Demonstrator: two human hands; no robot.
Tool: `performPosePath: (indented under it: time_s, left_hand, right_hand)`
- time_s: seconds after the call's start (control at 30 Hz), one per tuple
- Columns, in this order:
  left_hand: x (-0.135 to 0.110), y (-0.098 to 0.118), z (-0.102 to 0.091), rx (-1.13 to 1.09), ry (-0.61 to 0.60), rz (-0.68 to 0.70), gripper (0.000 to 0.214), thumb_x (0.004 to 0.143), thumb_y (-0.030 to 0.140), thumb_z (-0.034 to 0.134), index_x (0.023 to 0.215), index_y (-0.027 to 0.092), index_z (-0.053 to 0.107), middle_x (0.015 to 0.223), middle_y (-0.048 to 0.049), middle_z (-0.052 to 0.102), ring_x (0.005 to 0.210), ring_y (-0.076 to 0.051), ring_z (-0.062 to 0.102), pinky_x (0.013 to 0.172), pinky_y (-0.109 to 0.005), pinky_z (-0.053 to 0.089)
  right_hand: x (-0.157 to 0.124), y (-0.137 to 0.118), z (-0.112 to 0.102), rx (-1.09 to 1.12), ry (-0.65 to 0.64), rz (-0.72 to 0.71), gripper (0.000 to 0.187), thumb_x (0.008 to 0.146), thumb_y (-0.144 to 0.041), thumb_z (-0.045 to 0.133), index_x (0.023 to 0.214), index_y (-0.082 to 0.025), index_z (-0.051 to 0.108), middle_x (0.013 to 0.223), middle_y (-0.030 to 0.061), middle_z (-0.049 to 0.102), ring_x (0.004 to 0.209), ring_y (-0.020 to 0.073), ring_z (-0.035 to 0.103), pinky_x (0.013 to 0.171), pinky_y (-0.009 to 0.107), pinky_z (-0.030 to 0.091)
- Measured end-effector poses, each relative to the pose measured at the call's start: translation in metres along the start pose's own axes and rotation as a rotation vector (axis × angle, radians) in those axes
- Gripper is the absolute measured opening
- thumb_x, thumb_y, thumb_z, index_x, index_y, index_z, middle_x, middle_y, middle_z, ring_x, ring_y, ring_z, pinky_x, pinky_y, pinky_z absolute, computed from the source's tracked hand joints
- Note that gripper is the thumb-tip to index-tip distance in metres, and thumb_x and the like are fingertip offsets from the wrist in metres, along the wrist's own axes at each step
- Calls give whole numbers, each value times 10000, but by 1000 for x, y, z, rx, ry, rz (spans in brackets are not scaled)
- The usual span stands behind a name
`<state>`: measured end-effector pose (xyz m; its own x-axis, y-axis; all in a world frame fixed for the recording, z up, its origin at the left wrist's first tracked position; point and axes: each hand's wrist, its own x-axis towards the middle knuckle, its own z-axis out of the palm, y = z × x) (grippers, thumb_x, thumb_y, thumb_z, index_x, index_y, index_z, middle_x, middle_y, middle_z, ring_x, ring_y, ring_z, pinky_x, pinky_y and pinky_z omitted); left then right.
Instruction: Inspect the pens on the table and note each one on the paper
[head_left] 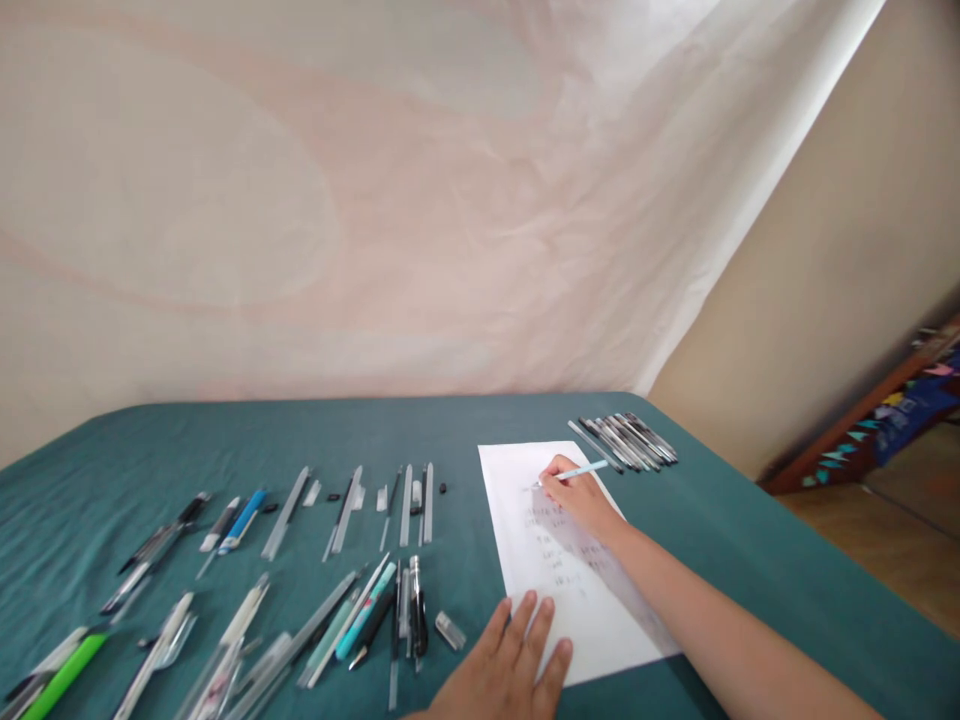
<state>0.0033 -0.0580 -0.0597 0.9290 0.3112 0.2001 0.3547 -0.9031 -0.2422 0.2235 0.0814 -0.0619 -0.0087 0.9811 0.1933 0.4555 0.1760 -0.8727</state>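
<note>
A sheet of white paper (510, 500) lies on the green cloth, with several lines of small handwriting I cannot read. My right hand (574, 492) grips a slim light blue pen (586, 470), its tip at the upper part of the sheet. The fingers are wrapped round the pen's lower end, and my forearm crosses the sheet's right side. My left hand (506, 660) rests flat with fingers spread over the sheet's lower left edge. Just left of that hand is a small clear pen cap or eraser-like piece (450, 631); its kind is unclear.
Several taken-apart pens, with clear barrels (287, 515) and small caps, lie in a row at left. Nearer are more pens, among them a turquoise pen (366, 611) and a bright green pen (66, 675). A bundle of pens (630, 441) sits beyond the paper, at right.
</note>
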Motion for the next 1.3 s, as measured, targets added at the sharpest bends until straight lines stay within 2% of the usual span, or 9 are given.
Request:
performPosePath:
  time_s: [0.3, 0.9, 1.07, 1.3]
  left_hand:
    - [-2, 2, -5, -87, -63, -35, 431, 952, 212, 397, 1368, 107, 361, 1374, -231, 422, 1257, -343, 430, 973, -456, 383]
    - [-2, 2, -6, -170, -117, -53, 464, 955, 226, 385, 1400, 109, 323, 1414, -231, 364, 1300, -354, 359, 1004, -476, 357]
    - [-2, 1, -6, -165, -124, -47, 447, 966, 221, 344, 1397, 101, 325, 1411, -235, 360, 1296, -366, 355, 996, -482, 373]
    - [-1, 1, -9, -177, -124, -51, 449, 960, 239, 374, 1387, 103, 348, 1402, -231, 381, 1288, -356, 376, 993, -477, 379]
  right_hand:
    - [-2, -9, 1, -82, 17, -61, 86, 758, -235, 519, 683, -206, 550, 531, -34, 503, 493, 114, 446, 481, 233, 295]
    - [-1, -9, 1, -60, 56, -50, 86, 734, -205, 523, 653, -211, 551, 537, -24, 519, 496, 116, 447, 474, 225, 282]
    - [-1, -9, 1, -48, 51, -42, 82, 719, -192, 524, 641, -210, 545, 513, -32, 500, 474, 112, 435, 464, 223, 280]
    - [-2, -10, 1, -43, 49, -45, 92, 727, -199, 515, 639, -217, 536, 516, -31, 496, 479, 113, 429, 460, 224, 276]
